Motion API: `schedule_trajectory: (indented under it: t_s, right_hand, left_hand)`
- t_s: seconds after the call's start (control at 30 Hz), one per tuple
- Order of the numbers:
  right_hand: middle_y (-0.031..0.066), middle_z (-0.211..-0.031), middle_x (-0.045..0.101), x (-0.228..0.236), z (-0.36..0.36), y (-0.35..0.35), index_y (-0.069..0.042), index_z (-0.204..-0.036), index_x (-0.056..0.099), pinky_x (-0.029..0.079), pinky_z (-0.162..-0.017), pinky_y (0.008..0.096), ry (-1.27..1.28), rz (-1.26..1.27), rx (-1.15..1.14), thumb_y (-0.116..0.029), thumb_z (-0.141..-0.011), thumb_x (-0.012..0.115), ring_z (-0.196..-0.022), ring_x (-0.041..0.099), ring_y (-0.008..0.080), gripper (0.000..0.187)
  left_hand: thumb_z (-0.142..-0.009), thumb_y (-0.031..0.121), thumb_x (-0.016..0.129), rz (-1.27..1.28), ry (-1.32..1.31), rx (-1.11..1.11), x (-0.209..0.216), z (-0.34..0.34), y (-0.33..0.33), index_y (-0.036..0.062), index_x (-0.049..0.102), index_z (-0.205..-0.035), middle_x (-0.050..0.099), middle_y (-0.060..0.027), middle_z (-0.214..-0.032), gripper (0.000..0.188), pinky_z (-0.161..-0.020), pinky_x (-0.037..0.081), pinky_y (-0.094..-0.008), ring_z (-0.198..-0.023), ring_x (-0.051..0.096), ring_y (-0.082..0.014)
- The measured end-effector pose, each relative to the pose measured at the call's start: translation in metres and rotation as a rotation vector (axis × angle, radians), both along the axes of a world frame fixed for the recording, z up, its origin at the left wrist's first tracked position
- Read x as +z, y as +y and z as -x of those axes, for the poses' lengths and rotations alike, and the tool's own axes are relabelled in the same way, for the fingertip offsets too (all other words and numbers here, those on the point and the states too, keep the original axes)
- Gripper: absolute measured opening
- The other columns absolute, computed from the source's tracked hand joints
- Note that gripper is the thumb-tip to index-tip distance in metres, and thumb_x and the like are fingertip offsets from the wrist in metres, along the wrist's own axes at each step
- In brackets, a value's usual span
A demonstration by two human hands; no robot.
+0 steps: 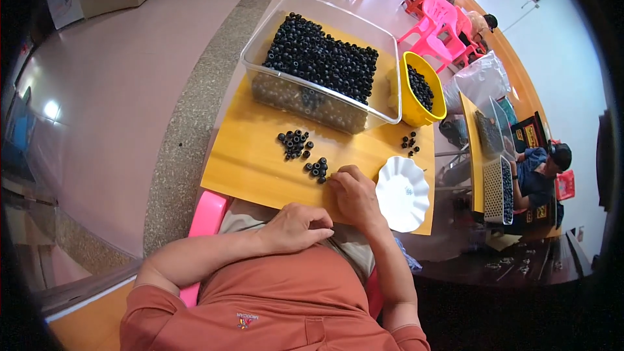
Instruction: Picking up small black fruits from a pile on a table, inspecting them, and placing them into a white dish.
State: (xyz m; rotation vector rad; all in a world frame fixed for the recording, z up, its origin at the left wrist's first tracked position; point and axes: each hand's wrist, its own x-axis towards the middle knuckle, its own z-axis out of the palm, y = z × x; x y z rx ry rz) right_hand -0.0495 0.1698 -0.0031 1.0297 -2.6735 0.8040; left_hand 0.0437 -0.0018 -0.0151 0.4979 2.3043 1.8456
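Observation:
My left hand (pixel 298 226) is curled at the near edge of the yellow table (pixel 253 179), over my lap; its fingertips and anything in them are hidden. Fingers bent and drawn together, my right hand (pixel 354 196) rests on the table just right of a small cluster of black ring-like pieces (pixel 316 169). What it pinches, if anything, cannot be made out. A second loose group of the black pieces (pixel 296 143) lies farther off to the left. Right beside my right hand sits a white scalloped plate (pixel 403 195).
A clear plastic bin (pixel 312 88) with many black pieces stands at the back. Right of it are a yellow basket (pixel 429 116) of black parts and a few small pieces (pixel 409 143). Pink chairs (pixel 439 26) stand beyond. A co-worker (pixel 539 172) sits at another table, right.

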Motion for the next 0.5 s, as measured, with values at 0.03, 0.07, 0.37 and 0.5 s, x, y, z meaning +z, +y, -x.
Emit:
schedule_trajectory:
  t_s: [0.03, 0.07, 0.37, 0.5]
  right_hand:
    - [0.0122, -0.089, 0.064, -0.001, 0.001, 0.001, -0.002, -0.087, 0.066, 0.052, -0.069, 0.038, -0.017, 0.018, -0.008, -0.003, -0.077, 0.068, -0.079, 0.064, 0.0318, 0.01]
    - [0.0122, -0.089, 0.064, -0.002, 0.002, 0.002, -0.002, -0.087, 0.066, 0.052, -0.069, 0.038, -0.019, 0.018, -0.008, -0.003, -0.077, 0.068, -0.079, 0.064, 0.0318, 0.01]
    - [0.0119, -0.092, 0.063, 0.01, 0.0, -0.006, -0.002, -0.087, 0.066, 0.053, -0.067, 0.036, 0.045, 0.069, 0.026, -0.005, -0.073, 0.072, -0.08, 0.064, 0.0299, 0.015]
    - [0.0106, -0.091, 0.063, 0.005, -0.003, -0.009, -0.004, -0.088, 0.067, 0.052, -0.062, 0.0361, 0.053, 0.054, 0.076, -0.01, -0.072, 0.074, -0.074, 0.065, 0.0282, 0.018]
  left_hand:
    - [-0.08, 0.019, 0.07, -0.003, -0.019, 0.003, 0.001, 0.0, 0.0, 0.0027, 0.069, -0.09, 0.07, -0.013, -0.083, 0.019, -0.07, 0.052, -0.0306, -0.076, 0.068, -0.0209]
    - [-0.08, 0.019, 0.07, -0.004, -0.022, 0.002, 0.001, 0.001, 0.001, 0.0027, 0.069, -0.09, 0.07, -0.013, -0.083, 0.019, -0.07, 0.052, -0.0306, -0.076, 0.068, -0.0209]
    - [-0.08, 0.018, 0.068, -0.049, 0.019, 0.021, -0.002, 0.002, 0.0, 0.0009, 0.066, -0.087, 0.068, -0.0143, -0.078, 0.019, -0.068, 0.052, -0.0345, -0.073, 0.067, -0.0252]
    - [-0.08, 0.018, 0.069, -0.039, 0.026, 0.022, -0.001, 0.002, 0.0, 0.0012, 0.066, -0.087, 0.068, -0.0143, -0.078, 0.018, -0.068, 0.052, -0.0344, -0.073, 0.067, -0.025]
